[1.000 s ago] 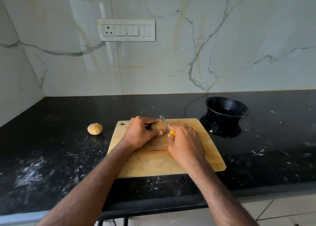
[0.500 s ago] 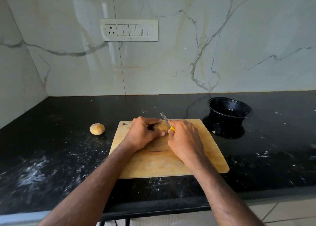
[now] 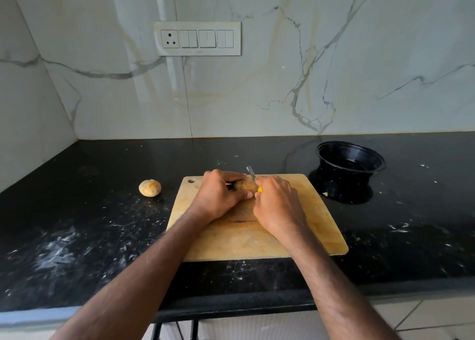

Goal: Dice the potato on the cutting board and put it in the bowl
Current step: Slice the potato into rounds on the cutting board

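Note:
A brown potato (image 3: 244, 185) lies near the far edge of the wooden cutting board (image 3: 318, 224). My left hand (image 3: 218, 194) curls over it and holds it down, hiding most of it. My right hand (image 3: 277, 206) grips a knife (image 3: 252, 173) with a yellow handle; the thin blade points up and away at the potato's right end. An empty black bowl (image 3: 350, 159) stands on the counter to the right of the board.
A second small potato (image 3: 150, 187) sits on the black counter left of the board. The counter carries white specks and smears. A marble wall with a switch panel (image 3: 197, 38) rises behind. The counter's front edge runs below my forearms.
My right hand has moved slightly toward the potato and the blade has sunk a little at its right end. My left hand keeps its hold.

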`<action>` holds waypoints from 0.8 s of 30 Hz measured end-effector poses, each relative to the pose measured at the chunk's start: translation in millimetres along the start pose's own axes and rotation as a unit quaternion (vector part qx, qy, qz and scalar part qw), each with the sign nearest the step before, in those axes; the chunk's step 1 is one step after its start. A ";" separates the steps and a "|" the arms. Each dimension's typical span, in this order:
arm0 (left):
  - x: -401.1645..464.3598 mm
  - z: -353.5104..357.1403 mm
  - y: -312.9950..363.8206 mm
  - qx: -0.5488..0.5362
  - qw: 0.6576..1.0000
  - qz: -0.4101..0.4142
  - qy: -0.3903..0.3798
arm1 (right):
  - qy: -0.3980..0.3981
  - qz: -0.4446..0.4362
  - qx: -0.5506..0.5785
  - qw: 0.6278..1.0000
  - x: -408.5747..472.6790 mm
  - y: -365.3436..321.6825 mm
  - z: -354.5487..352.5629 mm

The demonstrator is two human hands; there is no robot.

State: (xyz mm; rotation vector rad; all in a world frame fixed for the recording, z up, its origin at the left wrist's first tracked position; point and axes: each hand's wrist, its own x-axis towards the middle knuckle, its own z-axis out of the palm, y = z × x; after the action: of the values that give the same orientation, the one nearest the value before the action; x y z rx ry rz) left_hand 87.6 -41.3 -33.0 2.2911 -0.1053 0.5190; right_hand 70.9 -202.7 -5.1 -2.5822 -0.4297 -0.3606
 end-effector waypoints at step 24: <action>2.0 -2.4 -1.8 0.010 1.000 -0.010 -0.002 | -0.057 0.012 -0.022 0.998 -31.3 6.5 3.1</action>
State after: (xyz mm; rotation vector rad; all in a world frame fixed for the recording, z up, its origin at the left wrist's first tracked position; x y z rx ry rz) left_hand 89.1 -38.1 -31.8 2.3099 -0.0803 0.5079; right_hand 45.1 -213.8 -20.8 -2.6568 -0.4362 -0.2166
